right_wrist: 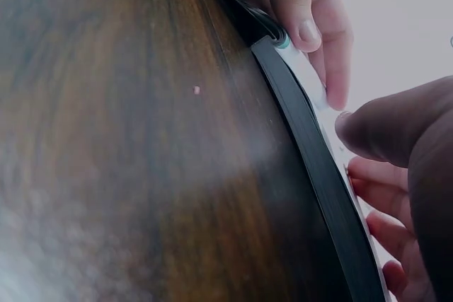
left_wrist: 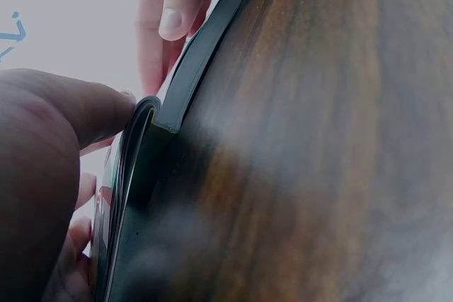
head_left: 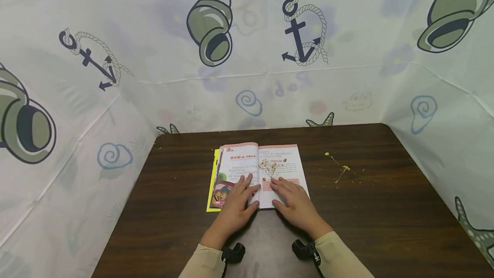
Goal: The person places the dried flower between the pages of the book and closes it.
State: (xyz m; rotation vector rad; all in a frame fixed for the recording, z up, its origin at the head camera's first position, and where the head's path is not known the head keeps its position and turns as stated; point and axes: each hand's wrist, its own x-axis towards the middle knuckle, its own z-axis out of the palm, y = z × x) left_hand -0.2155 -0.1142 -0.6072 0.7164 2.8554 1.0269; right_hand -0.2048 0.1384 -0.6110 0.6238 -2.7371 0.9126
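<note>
An open book (head_left: pixel 283 155) with printed pages and a yellow cover edge lies flat on the table. My left hand (head_left: pixel 238 205) rests on the left page, fingers spread toward the spine, over a colour picture of children. On the right page rests my right hand (head_left: pixel 295 203), its fingers straight and its fingertips at the stems of a small sprig of dried yellow flowers (head_left: pixel 270 167). In the left wrist view the left thumb (left_wrist: pixel 106 111) lies by the spine at the book's lower edge. The right wrist view shows the right thumb (right_wrist: pixel 382 129) above the thick page block (right_wrist: pixel 311 153).
Another thin yellow-flowered sprig (head_left: pixel 341 168) lies on the dark wooden table (head_left: pixel 378 209) right of the book, with small crumbs around it. A white cloth (head_left: pixel 254 55) printed with shells and anchors hangs behind and at both sides. Each wrist wears a black camera (head_left: pixel 233 253).
</note>
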